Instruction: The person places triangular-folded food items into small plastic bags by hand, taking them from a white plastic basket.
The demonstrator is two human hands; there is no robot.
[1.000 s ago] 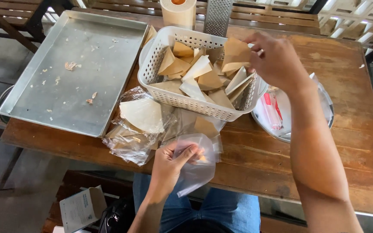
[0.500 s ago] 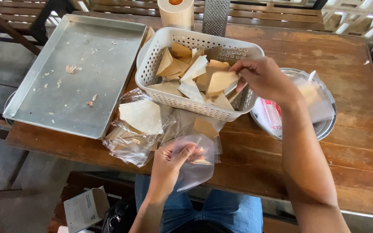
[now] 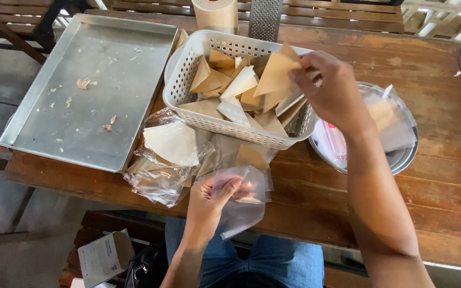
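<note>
Head view looks down on your two bare hands over a worn brown wooden plank table (image 3: pixel 433 176). Your right hand (image 3: pixel 334 88) pinches a flat, tan triangular paper packet (image 3: pixel 275 72), fingers closed on its right corner, and holds it just above the white perforated plastic basket (image 3: pixel 188 74), which is heaped with more folded tan and cream triangles. Your left hand (image 3: pixel 214 194), at the near table edge, grips a thin, clear, crinkled plastic bag (image 3: pixel 246 208); its fingers curl narrowly round the bag's mouth, and a brown triangle shows through the film. Just left of that hand lies a glossy, wrinkled heap of clear bags (image 3: pixel 161 170) with pale triangles inside, touching the basket's front wall. Left of the basket sits a shallow rectangular metal baking tray (image 3: pixel 81 90) with raised rims, dull grey and scattered with crumbs, offering broad flat room. Right of the basket, a round metal bowl (image 3: pixel 401 160) holds more plastic bags. A paper roll (image 3: pixel 217 13) and metal grater (image 3: pixel 265 18) stand at the far edge
</note>
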